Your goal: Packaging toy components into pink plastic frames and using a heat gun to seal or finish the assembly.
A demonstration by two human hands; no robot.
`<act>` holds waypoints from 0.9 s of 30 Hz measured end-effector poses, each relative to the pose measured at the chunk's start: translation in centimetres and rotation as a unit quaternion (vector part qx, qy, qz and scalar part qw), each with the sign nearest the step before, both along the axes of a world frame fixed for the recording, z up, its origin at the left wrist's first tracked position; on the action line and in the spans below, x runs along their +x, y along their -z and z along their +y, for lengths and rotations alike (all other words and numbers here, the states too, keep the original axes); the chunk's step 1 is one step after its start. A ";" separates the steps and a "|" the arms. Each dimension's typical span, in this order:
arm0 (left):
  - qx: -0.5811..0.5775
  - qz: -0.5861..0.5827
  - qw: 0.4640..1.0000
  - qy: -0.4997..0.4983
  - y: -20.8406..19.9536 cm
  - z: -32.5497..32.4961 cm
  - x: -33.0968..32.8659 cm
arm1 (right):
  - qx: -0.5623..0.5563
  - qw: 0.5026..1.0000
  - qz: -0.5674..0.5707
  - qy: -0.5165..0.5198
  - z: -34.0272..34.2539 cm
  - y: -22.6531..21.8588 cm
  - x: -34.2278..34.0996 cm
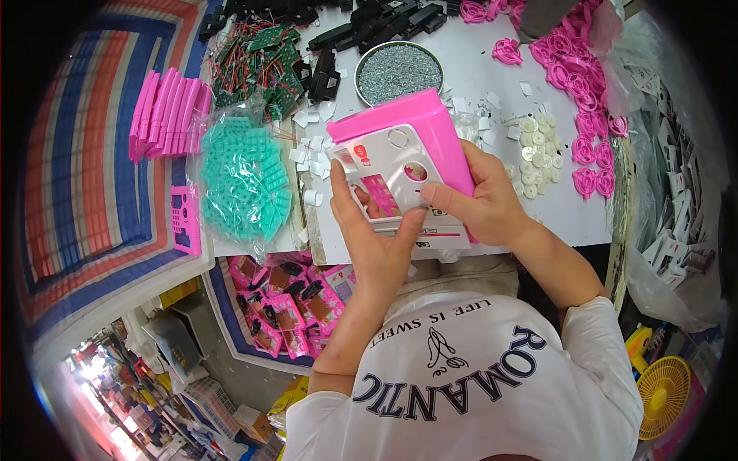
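Both of my hands hold a bright pink plastic casing (pixel 453 146) with a white panel (pixel 396 150) lying over its front. The panel has a round hole and a rectangular window, and pink shows through both. My left hand (pixel 377 238) closes on the panel's left and lower edge; some of its fingertips show through the window. On the right side, my right hand (pixel 488 200) wraps the casing, its thumb pressed on the panel near the round hole. Whether the panel is fixed to the casing I cannot tell. Just beyond them stands a round tin of small screws (pixel 400 73).
Left lie a bag of turquoise keypads (pixel 244 180), stacked pink casings (pixel 171 115) and wired green circuit boards (pixel 265 65). Black parts (pixel 377 27) lie at the back. White discs (pixel 538 157) and pink ring-shaped pieces (pixel 588 84) are right. A bin of pink assemblies (pixel 288 311) stands below.
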State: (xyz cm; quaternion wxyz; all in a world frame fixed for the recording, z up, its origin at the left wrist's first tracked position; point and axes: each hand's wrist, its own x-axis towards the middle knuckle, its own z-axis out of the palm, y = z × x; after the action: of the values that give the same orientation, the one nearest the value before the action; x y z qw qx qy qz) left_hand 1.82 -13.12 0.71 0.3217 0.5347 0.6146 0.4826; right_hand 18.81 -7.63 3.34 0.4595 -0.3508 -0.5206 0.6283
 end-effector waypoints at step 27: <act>0.075 -0.328 0.939 -0.071 -1.1 1.0 -1.5 | -0.182 0.948 0.128 -0.227 -0.1 -0.1 1.8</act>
State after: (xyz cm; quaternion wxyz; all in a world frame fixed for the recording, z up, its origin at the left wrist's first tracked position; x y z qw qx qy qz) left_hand 0.32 -12.09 1.81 0.4297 0.3241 0.4735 0.6973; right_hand 20.57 -7.73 3.39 0.2961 -0.2177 -0.3997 0.8397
